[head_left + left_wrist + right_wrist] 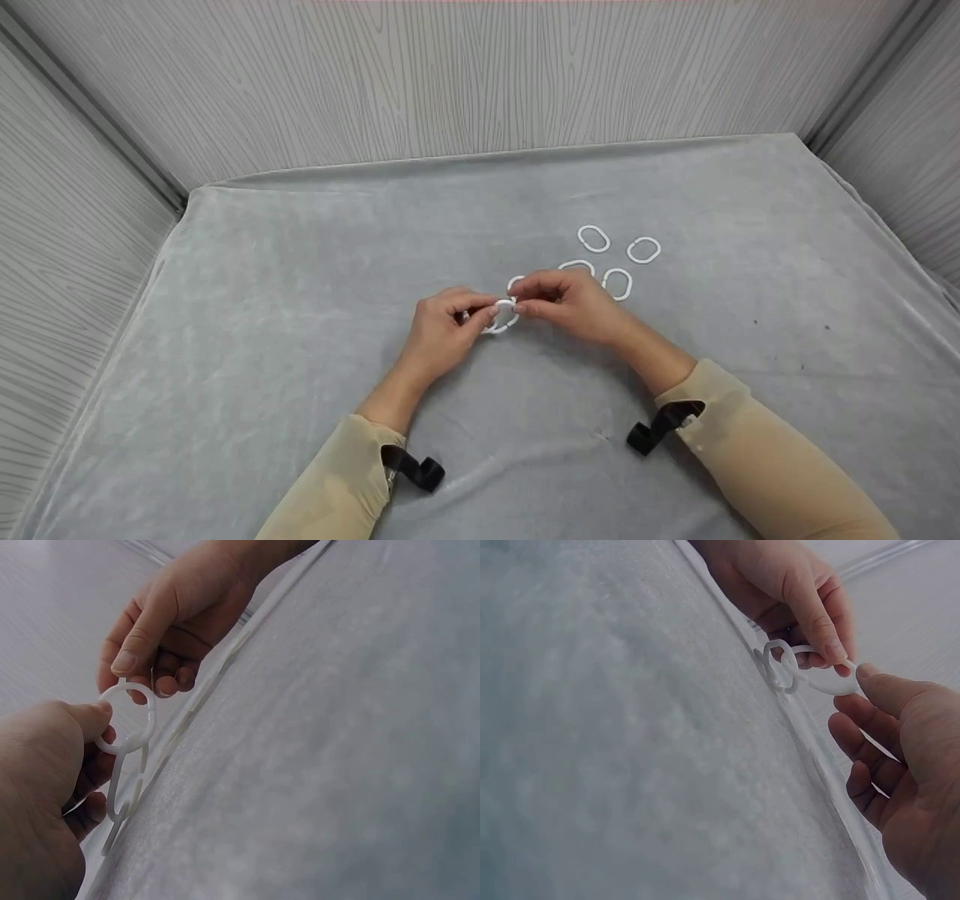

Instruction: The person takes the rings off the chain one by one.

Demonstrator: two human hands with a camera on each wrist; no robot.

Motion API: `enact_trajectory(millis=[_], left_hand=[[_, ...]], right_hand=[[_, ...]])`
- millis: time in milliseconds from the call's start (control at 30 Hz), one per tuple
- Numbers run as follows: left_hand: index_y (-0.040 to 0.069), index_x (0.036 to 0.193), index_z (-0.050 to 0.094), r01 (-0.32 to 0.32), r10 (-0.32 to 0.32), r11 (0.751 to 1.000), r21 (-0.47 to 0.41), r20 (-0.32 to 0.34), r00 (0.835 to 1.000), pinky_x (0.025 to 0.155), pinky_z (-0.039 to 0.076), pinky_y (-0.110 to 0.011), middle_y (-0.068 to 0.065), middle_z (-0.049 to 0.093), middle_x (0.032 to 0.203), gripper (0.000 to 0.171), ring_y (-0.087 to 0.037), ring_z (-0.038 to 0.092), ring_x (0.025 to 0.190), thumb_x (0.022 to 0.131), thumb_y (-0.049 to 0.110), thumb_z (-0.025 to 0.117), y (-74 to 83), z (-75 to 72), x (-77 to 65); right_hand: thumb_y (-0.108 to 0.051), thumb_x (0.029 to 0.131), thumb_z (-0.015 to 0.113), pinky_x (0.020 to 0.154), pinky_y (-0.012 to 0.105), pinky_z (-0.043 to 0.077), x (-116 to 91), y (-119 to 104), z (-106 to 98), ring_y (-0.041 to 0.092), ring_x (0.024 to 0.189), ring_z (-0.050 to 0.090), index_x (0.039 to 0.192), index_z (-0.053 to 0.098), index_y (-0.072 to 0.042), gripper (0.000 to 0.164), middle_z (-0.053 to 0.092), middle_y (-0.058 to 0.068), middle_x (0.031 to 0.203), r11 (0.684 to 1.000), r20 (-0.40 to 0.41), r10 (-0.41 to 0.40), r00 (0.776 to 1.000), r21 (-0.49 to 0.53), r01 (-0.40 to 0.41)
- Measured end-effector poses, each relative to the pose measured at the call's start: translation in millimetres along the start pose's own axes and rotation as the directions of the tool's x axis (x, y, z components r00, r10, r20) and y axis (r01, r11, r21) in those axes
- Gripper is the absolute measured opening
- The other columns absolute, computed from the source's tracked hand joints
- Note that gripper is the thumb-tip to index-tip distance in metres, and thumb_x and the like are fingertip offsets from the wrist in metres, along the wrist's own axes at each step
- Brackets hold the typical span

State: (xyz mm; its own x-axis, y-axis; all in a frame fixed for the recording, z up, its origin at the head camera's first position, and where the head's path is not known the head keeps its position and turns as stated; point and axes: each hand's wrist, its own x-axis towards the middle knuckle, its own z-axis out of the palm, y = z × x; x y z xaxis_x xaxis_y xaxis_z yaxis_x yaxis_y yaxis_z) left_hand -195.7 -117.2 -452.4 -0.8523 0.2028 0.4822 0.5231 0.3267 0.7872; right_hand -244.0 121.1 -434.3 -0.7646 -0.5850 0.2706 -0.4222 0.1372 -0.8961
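My left hand (446, 330) pinches a white plastic oval link (153, 720) between thumb and fingers. From that link hangs a short chain of joined white links (114, 787), seen below it in the left wrist view. My right hand (577, 304) meets the left one over the cloth, its thumb and index finger pinching white plastic at the link's far end. Part of another white link (511, 284) shows by the right fingertips in the head view. Fingers hide where these pieces touch, so whether they are joined cannot be told.
Loose white links lie beyond the right hand: one at the back (590, 226), one to its right (646, 238), one nearer (631, 285), and one partly hidden (576, 262) by the hand. Grey cloth (300, 262) covers the table. Wood-patterned panels (465, 75) enclose it.
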Motion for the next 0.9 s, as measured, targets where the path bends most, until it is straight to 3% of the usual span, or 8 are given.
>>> enact_trajectory(millis=[200, 600, 900], left_hand=[[0.011, 0.105, 0.085, -0.009, 0.009, 1.000, 0.001, 0.004, 1.000, 0.065, 0.047, -0.026, 0.005, 0.075, 0.088, 0.010, -0.013, 0.059, 0.071, 0.098, 0.015, 0.079, -0.2, -0.5, -0.4], [0.011, 0.100, 0.085, 0.033, -0.032, 0.999, 0.040, -0.035, 0.999, 0.067, 0.050, -0.026, 0.005, 0.078, 0.093, 0.009, -0.011, 0.064, 0.075, 0.094, 0.017, 0.084, -1.4, 0.0, -0.1], [0.003, 0.105, 0.083, 0.018, -0.008, 0.998, 0.061, -0.158, 0.987, 0.067, 0.050, -0.030, 0.001, 0.077, 0.093, 0.016, -0.013, 0.066, 0.082, 0.097, 0.017, 0.080, -2.6, 1.0, 1.6]], right_hand=[[-0.001, 0.093, 0.081, 0.077, 0.023, 0.057, -0.3, -0.7, 1.0, 0.012, 0.088, 0.070, 0.113, 0.078, 0.003, 0.021, 0.078, 0.014, 0.101, 1.000, 0.025, -0.004, 1.000, -0.013, 0.004], [0.002, 0.093, 0.079, 0.074, 0.021, 0.053, -0.3, -0.3, 1.2, 0.012, 0.086, 0.071, 0.115, 0.077, 0.004, 0.022, 0.078, 0.015, 0.095, 0.999, 0.076, 0.013, 0.997, -0.046, -0.010], [0.001, 0.093, 0.079, 0.074, 0.020, 0.054, -1.4, 2.2, 0.2, 0.010, 0.085, 0.070, 0.114, 0.078, 0.003, 0.021, 0.078, 0.014, 0.097, 0.998, -0.027, 0.055, 0.998, -0.041, -0.056]])
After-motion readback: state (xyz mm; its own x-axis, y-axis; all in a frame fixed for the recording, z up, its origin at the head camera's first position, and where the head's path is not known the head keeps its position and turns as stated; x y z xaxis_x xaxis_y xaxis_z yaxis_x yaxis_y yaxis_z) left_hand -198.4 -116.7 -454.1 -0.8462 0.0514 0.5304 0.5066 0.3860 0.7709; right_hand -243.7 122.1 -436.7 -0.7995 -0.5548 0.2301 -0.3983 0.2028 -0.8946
